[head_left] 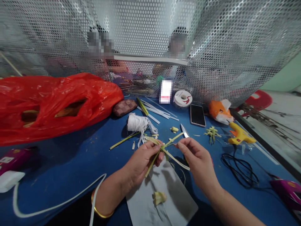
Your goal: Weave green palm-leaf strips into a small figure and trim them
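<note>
My left hand (147, 153) is closed, pinching several pale green plant strips (168, 152) where they cross and fan out. Close to its right, my right hand (194, 152) has thumb and forefinger pinched on a thin strand (173, 144) leading to that crossing. A pointed scissor-like metal blade (184, 130) shows just beyond the right hand; its handle is mostly hidden, and I cannot tell whether the hand touches it. Below the hands, a yellowish plant piece (159, 198) rests on a white sheet (141, 208).
White string spool (135, 122), checkered pouch (124, 107) and red plastic bag (58, 125) lie left. Right are a phone (198, 115), ribbon roll (182, 98), tied plant piece (212, 134), yellow glue gun (241, 134) and black cord (242, 172). A perforated screen (145, 28) stands behind; people sit beyond.
</note>
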The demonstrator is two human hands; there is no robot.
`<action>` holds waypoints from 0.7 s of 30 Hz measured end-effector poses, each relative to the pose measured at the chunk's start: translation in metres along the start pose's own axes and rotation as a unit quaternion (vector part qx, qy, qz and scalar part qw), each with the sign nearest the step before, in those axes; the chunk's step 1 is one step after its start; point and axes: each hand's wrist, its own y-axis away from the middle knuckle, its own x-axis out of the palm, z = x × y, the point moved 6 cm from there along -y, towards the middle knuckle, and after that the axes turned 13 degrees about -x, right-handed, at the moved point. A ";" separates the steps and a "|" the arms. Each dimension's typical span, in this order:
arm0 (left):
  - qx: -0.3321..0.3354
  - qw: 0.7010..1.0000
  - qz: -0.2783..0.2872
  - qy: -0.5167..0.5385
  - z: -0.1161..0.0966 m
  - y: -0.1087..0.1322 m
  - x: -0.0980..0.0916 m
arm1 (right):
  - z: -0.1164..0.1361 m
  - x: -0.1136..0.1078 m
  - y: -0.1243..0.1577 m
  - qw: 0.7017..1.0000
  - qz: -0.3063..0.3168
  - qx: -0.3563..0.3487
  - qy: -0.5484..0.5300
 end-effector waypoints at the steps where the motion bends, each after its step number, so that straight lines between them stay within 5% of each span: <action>1: 0.010 1.000 -0.003 0.009 -0.001 0.000 -0.001 | 0.000 -0.001 0.001 1.000 -0.020 0.002 0.003; 3: 0.025 0.999 -0.007 0.020 -0.001 0.000 -0.003 | 0.002 0.001 0.002 1.000 -0.018 -0.011 0.008; 9: 0.009 1.000 0.004 0.005 0.003 0.001 0.000 | 0.013 0.037 0.008 0.975 0.179 -0.007 -0.129; 16: -0.044 0.998 0.038 -0.022 0.008 0.002 0.003 | 0.004 0.028 0.006 0.986 0.154 -0.051 -0.041; 21: -0.065 0.998 0.024 0.005 0.010 0.003 0.003 | 0.012 0.026 0.005 0.962 0.154 -0.192 0.116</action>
